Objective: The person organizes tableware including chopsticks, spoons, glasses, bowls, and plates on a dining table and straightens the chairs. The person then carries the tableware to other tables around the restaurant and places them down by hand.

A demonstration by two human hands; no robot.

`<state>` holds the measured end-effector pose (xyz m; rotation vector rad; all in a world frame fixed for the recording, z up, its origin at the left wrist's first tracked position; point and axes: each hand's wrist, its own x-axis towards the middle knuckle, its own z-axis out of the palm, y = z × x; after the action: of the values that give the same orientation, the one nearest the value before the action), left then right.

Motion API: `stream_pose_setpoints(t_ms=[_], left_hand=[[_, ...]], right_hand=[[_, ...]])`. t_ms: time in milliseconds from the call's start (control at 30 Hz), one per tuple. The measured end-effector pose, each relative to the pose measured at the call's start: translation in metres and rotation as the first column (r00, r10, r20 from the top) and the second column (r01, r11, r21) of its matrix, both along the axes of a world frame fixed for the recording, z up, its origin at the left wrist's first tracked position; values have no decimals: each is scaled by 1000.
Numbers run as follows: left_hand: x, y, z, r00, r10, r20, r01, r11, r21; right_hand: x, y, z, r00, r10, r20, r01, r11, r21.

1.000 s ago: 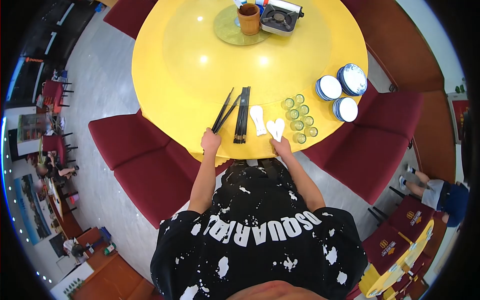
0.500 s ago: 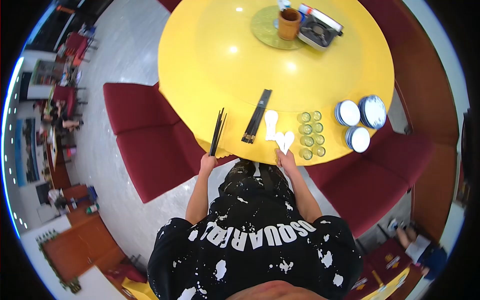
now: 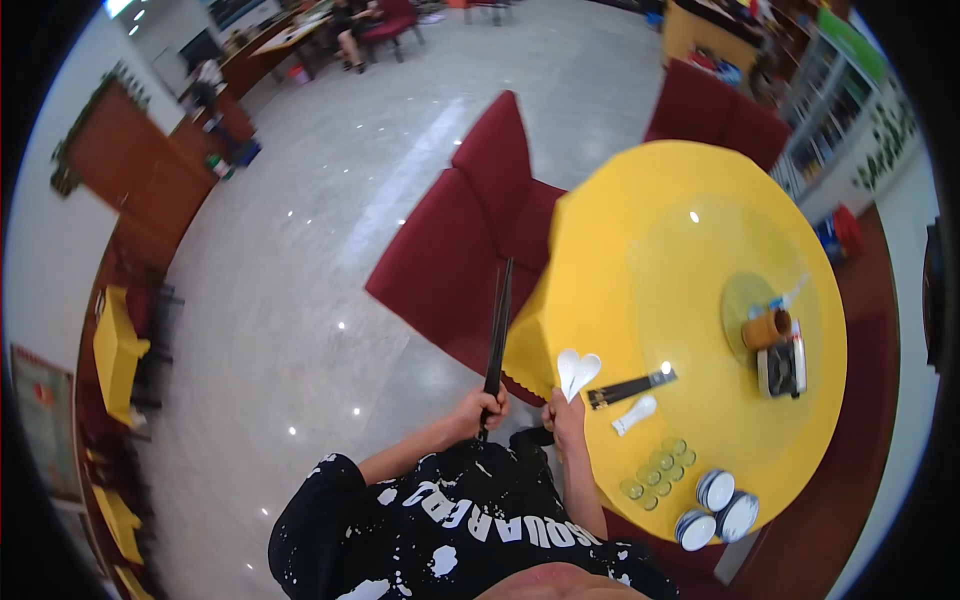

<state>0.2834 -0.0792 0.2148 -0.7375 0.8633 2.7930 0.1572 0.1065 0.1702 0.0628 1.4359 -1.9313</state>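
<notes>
My left hand (image 3: 478, 413) is closed around several black chopsticks (image 3: 499, 325), which point away from me beside the table edge. My right hand (image 3: 566, 418) grips white spoons (image 3: 577, 373) by their handles, with the bowls side by side. To the right of it, more black chopsticks (image 3: 632, 388) lie on the yellow table (image 3: 600, 270), next to more white spoons (image 3: 635, 414). Several small green-tinted glasses (image 3: 661, 474) stand nearer me. Beyond them are stacks of blue-and-white dishes (image 3: 738, 516).
Red chairs (image 3: 445, 265) stand ahead, beside the table. On the table's far right are a brown cup (image 3: 767, 329) and a portable stove (image 3: 777, 370). A seated person (image 3: 347, 30) is far off. Grey floor (image 3: 290, 290) stretches to the left.
The view has swung left, so the table now lies to the right. My hands have left the table's front edge, carrying the chopsticks and spoons, and have come closer together.
</notes>
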Motion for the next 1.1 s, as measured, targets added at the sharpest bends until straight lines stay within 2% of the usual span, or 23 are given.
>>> stream_pose_setpoints(t_ms=[100,200,233,300,367,433,467,533,633,667,700,767,833,933,1067,1100], left_hand=[[68,-19,19,990,91,-110,-93,995,-21],[137,-52,23,962,164,-220,-183,981,-69],[160,-62,22,959,207,-194,-224,972,-71],[211,-83,24,939,313,-141,-325,943,-69],[257,-101,27,890,427,-160,-445,891,-96],[306,-111,27,796,591,-127,-603,791,-101],[316,-107,21,747,656,-108,-665,740,-105],[366,-117,11,625,777,-74,-780,617,-106],[433,-140,15,459,887,-50,-882,448,-149],[452,-151,19,399,917,-32,-908,390,-153],[436,-144,18,347,938,-3,-924,341,-173],[470,-173,10,302,950,75,-929,311,-198],[504,-213,19,200,971,133,-950,226,-217],[556,-275,18,91,990,104,-919,123,-375],[610,-372,33,-51,976,211,-977,-6,-212],[624,-395,47,-117,969,216,-975,-71,-212]], right_hand=[[36,-82,-6,981,187,-44,-192,960,-204],[95,-185,28,940,339,40,-320,914,-249],[120,-217,32,910,407,75,-375,888,-266],[179,-270,44,818,553,157,-503,821,-272],[230,-316,70,694,683,227,-626,728,-279],[290,-353,91,566,761,317,-708,646,-285],[304,-362,93,485,825,289,-776,559,-293],[373,-395,115,376,856,355,-877,452,-162],[466,-441,94,206,828,522,-928,335,-165],[494,-459,94,150,837,526,-953,264,-148],[487,-457,90,94,844,528,-970,197,-141],[538,-497,68,-49,834,549,-984,55,-171],[580,-538,65,-85,821,564,-989,0,-148],[648,-600,82,-189,810,555,-974,-83,-210],[720,-704,90,-328,765,554,-934,-175,-312],[740,-726,91,-370,746,554,-922,-219,-320]])
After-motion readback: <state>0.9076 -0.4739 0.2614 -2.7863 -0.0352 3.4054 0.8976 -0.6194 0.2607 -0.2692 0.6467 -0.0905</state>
